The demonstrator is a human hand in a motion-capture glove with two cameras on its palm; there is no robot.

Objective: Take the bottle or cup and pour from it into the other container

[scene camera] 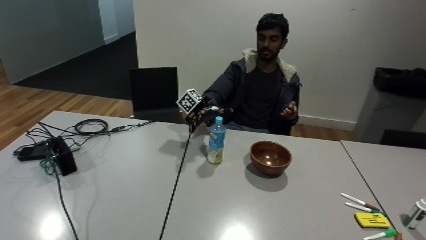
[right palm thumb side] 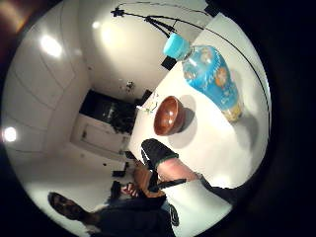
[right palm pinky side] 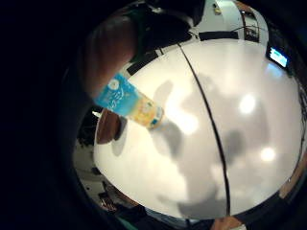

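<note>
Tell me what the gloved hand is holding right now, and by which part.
Nothing. The gloved right hand hovers just above the bottle's cap, and the bottle stands on the table beside the bowl.

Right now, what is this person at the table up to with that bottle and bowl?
A person sits at a grey table with the gloved right hand raised just above a bottle, apparently reaching for it. Whether the hand touches its cap cannot be told. The bottle stands upright with its blue cap on, beside a brown bowl. Nothing has been poured yet. The bare hand is lifted off the table. Markers lie near the table's corner.
</note>
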